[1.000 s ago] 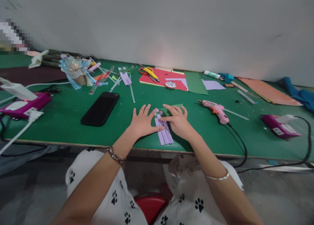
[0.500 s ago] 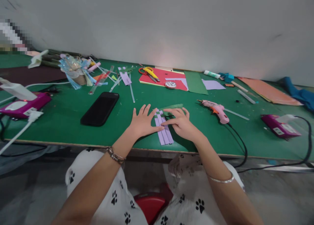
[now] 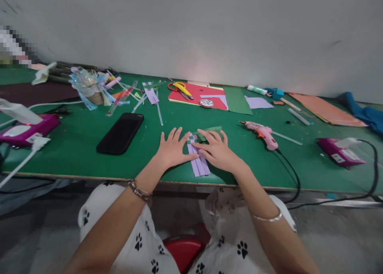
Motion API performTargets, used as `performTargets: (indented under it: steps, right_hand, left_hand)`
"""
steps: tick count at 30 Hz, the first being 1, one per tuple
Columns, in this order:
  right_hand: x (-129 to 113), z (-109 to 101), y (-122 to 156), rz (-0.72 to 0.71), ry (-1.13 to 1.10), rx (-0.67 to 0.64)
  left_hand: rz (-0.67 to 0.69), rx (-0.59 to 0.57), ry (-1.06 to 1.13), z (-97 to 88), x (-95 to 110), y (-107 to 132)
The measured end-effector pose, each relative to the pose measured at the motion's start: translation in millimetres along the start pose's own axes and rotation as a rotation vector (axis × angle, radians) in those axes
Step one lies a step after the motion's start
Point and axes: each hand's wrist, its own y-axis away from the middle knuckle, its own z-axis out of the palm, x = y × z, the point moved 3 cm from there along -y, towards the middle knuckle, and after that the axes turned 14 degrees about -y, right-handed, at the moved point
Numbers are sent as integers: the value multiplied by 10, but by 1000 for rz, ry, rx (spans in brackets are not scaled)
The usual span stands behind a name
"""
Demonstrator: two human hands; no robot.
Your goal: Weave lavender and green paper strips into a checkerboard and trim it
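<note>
Several purple paper strips (image 3: 199, 167) lie side by side on the table, pointing toward its front edge. Green paper strips (image 3: 213, 129) cross them at the far end, making a small checkered weave. My left hand (image 3: 172, 151) rests flat with fingers spread, its thumb and index fingertip touching the left side of the purple strips. Over the right part of the weave lies my right hand (image 3: 220, 152), fingers stretched out and pressing on the strips. Part of the weave is hidden under its fingers.
A black phone (image 3: 120, 133) lies left of my hands, a pink glue gun (image 3: 263, 134) to the right. Behind are scissors (image 3: 182, 88), red paper (image 3: 194, 91) and another woven paper piece (image 3: 151, 94). Purple power boxes (image 3: 339, 152) with cables sit at both sides.
My right hand has shifted left over the weave, and its fingers have straightened from a bent pose to lie flatter on the strips. The left hand keeps its place.
</note>
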Motion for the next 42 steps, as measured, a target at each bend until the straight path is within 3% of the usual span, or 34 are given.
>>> performTargets:
  steps: [6,12,18,27,38,42]
  right_hand:
    - [53,-3,-21,98,-6,138]
    - [1,121,-71,118,104,86]
    - [75,42,-14,159,121,145]
    - [7,53,60,63,155,76]
    - [56,-13,115,70,121,219]
    - [33,46,96,56,77,130]
  left_hand:
    - [-8,-15,4,3,8,-3]
    - [-13,-4,-3,-1,11,1]
    - [-7,-9,12,0,6,2]
    - [-4,-6,6,4,5,0]
    - [-7,-11,8,6,14,-13]
    - [-9,56,14,15,7,-20]
